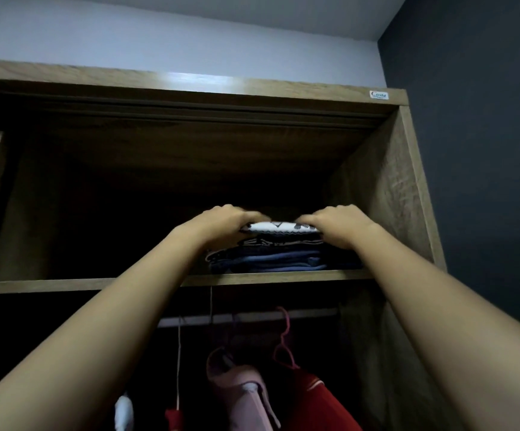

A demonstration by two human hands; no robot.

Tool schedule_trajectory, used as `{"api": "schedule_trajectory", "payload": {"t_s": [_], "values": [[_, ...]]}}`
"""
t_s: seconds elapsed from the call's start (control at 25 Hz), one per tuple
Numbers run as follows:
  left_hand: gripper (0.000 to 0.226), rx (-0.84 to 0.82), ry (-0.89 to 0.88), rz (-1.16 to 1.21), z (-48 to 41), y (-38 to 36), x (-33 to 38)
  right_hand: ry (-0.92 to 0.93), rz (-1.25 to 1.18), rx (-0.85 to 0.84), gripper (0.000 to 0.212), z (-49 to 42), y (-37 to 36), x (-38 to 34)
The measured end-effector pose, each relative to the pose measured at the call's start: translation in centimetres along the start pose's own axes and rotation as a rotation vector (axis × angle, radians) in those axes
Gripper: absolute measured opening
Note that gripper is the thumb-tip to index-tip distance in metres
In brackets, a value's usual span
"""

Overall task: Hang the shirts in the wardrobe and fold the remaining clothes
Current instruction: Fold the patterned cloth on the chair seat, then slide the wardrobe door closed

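One folded white garment (283,227) with black markings sits on top of the stack of folded clothes (271,259), held at both ends. I see my left hand (221,222) curled round its left end and my right hand (339,225) curled round its right end, both closed on the cloth. The stack lies at the right end of the wardrobe's upper shelf (65,284), close to the front edge. It shows one black-and-white patterned piece over several dark and blue layers, too merged to count. Below the shelf runs one rail (252,318) with one pink hanger (283,337) hooked on it. Two garments hang clearly, one pink garment (243,396) and one red garment (321,402), with a white piece (124,412) at the lower edge. One small sticker (379,95) marks the wardrobe's top right corner, beside a dark wall (470,150).
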State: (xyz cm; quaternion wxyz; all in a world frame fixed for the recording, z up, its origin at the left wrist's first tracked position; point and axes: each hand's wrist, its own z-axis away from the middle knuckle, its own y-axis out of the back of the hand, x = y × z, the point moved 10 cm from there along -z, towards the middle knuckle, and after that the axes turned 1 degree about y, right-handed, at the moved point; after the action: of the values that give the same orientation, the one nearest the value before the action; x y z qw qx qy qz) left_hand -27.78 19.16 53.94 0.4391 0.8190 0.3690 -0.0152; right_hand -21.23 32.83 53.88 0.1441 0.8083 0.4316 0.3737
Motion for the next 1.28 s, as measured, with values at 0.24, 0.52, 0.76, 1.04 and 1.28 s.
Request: {"api": "schedule_trajectory", "payload": {"t_s": [0.24, 0.52, 0.76, 1.04, 1.28], "values": [[0.057, -0.16, 0.102, 0.071, 2.3, -3.1, 0.1, -0.058, -0.304, -0.186, 0.067, 1.9, -4.7, -0.8], [0.063, 0.103, 0.031, -0.125, 3.9, 1.4, 1.7, -0.022, -0.115, 0.213, 0.097, 2.5, 1.5, -3.1], [0.087, 0.212, 0.106, -0.037, 14.1, 1.1, -0.4, -0.058, -0.376, 0.639, 0.07, 7.6, 5.3, -14.2], [0.074, 0.29, 0.388, 0.31, 35.1, -4.5, -3.4, 0.094, -0.722, 0.533, 0.058, 18.2, 3.6, -36.4], [0.066, 0.17, 0.599, 0.322, 50.7, -11.8, -6.4, 0.397, -0.832, 0.209, 0.054, 25.1, 1.0, -54.7]]}}
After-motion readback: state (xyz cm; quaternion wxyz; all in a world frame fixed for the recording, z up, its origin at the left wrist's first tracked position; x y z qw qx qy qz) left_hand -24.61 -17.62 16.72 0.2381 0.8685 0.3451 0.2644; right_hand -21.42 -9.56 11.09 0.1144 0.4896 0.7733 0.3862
